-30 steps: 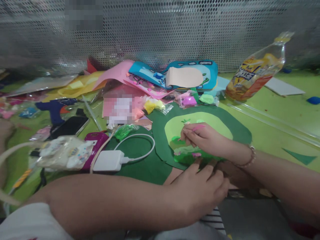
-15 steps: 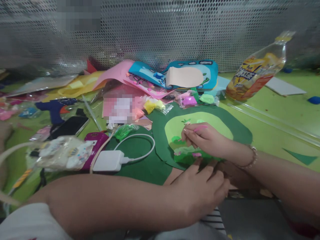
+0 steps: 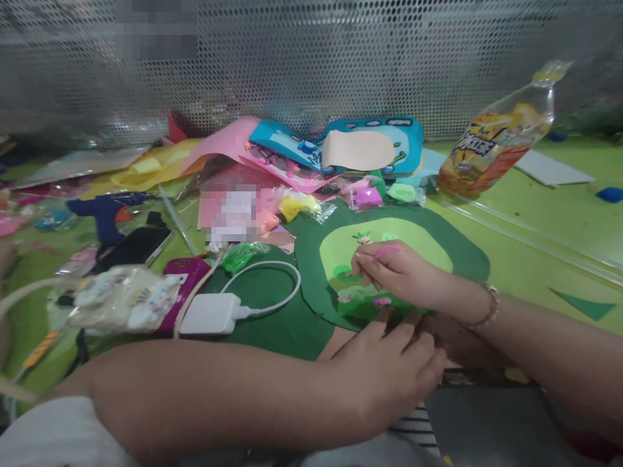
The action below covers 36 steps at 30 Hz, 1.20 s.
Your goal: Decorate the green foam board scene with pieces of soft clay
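Observation:
A dark green foam sheet [image 3: 457, 256] with a light green patch [image 3: 418, 243] on it lies in front of me. My right hand [image 3: 396, 272] rests on the patch, fingers pinched on a thin pink stick [image 3: 387, 250] whose tip touches a small clay figure. My left hand [image 3: 389, 370] presses the near edge of the sheet, fingers curled, beside small pink and green clay pieces [image 3: 365, 299].
A white charger with cable [image 3: 211, 312], a magenta case [image 3: 187, 272], a black phone [image 3: 136, 245], a blue glue gun [image 3: 104, 211], clay bags [image 3: 302, 206], coloured papers [image 3: 228, 146] and a tilted plastic bottle [image 3: 496, 139] crowd the green table. A perforated metal screen [image 3: 311, 58] stands behind.

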{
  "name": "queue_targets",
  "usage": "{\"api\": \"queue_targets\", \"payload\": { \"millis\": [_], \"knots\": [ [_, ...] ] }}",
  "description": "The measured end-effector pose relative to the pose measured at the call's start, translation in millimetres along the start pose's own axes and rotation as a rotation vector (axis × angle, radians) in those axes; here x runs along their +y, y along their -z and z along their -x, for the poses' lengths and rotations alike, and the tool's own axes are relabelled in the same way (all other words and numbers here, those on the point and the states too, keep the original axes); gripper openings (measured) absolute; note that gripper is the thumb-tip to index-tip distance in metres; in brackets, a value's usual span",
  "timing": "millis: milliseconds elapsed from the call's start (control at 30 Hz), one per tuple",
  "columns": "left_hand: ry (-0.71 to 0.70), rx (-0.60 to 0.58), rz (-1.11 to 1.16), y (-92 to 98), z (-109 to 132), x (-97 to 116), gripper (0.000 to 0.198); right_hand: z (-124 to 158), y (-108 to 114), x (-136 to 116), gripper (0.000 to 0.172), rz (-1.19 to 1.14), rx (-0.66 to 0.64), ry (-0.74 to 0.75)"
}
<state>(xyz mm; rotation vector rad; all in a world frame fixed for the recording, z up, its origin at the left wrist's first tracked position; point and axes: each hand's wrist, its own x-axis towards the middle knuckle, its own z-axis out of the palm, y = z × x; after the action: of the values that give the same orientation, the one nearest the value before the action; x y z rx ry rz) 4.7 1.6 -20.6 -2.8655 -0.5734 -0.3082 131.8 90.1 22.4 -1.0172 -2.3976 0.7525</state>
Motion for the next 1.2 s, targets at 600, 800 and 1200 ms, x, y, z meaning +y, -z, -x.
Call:
{"api": "queue_targets", "payload": {
  "millis": [600, 800, 1200],
  "knots": [
    [0.005, -0.01, -0.007, 1.1, -0.2, 0.4, 0.042, -1.5, -1.8, 2.4, 0.03, 0.007, 0.025, 0.03],
    [-0.013, -0.003, -0.004, -3.4, -0.1, 0.0, 0.043, -1.8, -2.0, 1.7, 0.029, -0.017, 0.035, 0.015],
    [-0.007, -0.02, -0.003, -0.3, 0.7, 0.9, 0.043, -0.7, -2.2, 3.1, 0.029, -0.043, 0.037, -0.003]
  ]
}}
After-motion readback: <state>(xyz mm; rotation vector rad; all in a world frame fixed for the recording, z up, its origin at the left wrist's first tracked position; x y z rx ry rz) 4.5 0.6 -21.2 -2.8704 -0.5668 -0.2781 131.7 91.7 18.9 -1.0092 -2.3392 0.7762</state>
